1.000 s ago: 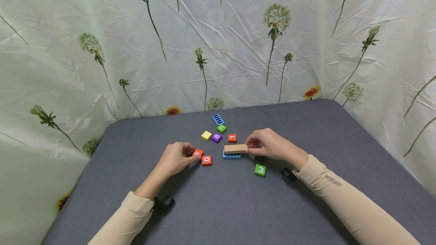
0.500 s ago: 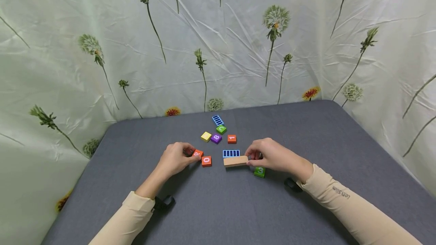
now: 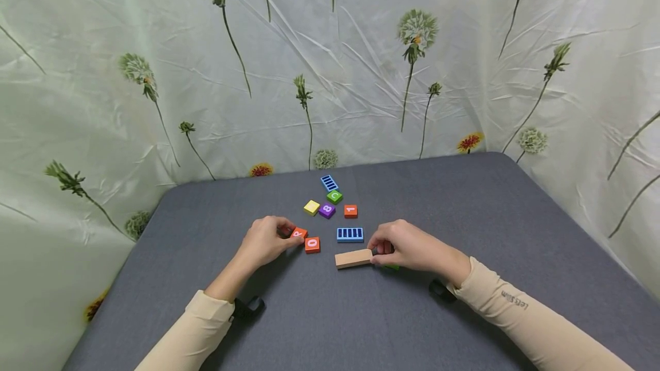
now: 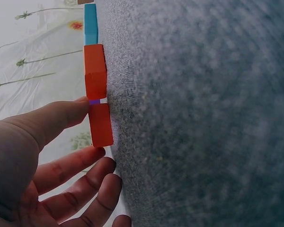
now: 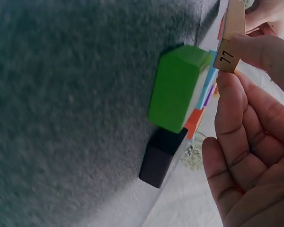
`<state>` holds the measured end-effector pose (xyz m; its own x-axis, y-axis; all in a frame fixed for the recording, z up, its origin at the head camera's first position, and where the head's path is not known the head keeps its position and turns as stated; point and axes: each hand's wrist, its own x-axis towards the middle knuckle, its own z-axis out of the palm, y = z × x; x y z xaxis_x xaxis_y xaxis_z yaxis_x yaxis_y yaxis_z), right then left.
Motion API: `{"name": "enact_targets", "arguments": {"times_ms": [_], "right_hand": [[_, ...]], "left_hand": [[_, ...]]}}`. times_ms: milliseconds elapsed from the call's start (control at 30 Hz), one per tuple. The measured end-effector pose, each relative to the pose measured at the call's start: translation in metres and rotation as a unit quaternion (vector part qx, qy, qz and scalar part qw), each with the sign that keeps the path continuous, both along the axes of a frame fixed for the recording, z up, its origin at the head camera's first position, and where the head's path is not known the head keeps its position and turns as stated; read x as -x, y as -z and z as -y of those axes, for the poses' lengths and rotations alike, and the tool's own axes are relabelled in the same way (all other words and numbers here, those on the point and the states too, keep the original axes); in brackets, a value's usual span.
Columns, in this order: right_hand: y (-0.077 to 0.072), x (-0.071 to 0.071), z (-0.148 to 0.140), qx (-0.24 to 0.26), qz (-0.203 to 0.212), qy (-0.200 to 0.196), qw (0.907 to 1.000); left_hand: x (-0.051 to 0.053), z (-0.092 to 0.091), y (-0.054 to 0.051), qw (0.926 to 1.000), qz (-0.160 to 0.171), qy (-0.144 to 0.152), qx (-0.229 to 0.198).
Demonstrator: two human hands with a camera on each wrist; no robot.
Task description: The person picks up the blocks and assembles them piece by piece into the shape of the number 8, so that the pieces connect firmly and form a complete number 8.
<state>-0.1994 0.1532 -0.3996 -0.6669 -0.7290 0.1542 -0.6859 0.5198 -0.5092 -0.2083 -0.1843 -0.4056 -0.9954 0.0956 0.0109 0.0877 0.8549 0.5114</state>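
Observation:
My left hand (image 3: 267,240) pinches a red block lettered R (image 3: 299,233) at the table's middle left. Touching it is a red block marked O (image 3: 312,245). My right hand (image 3: 407,247) holds one end of a plain wooden block (image 3: 353,259), pinched between thumb and fingers. Its end, marked 77, shows in the right wrist view. Just beyond the wooden block lies a blue block with dark bars (image 3: 350,235). Under the right hand, a green block (image 5: 177,90) is mostly hidden in the head view. A black block (image 5: 162,158) sits beside it.
Farther back lie a red block marked 1 (image 3: 350,211), a purple 8 block (image 3: 327,210), a yellow block (image 3: 311,207), a green C block (image 3: 334,196) and another blue barred block (image 3: 329,182). A flowered curtain (image 3: 361,73) hangs behind the grey table (image 3: 330,325).
The right hand has brought the wooden block from over the blue barred block toward the near side, uncovering the blue one and covering most of the green 3 block. The left hand stays put.

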Motion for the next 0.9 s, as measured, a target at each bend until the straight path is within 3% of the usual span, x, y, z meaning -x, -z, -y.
{"name": "enact_targets", "arguments": {"times_ms": [333,900], "right_hand": [[0.004,-0.008,0.004,-0.014,0.011,0.016,0.9997],[0.006,-0.017,0.006,-0.038,-0.009,0.032,0.9987]], "left_hand": [[-0.001,-0.001,-0.001,1.0000,0.003,0.002,-0.002],[-0.002,0.000,-0.001,1.0000,-0.001,-0.004,0.000]]}}
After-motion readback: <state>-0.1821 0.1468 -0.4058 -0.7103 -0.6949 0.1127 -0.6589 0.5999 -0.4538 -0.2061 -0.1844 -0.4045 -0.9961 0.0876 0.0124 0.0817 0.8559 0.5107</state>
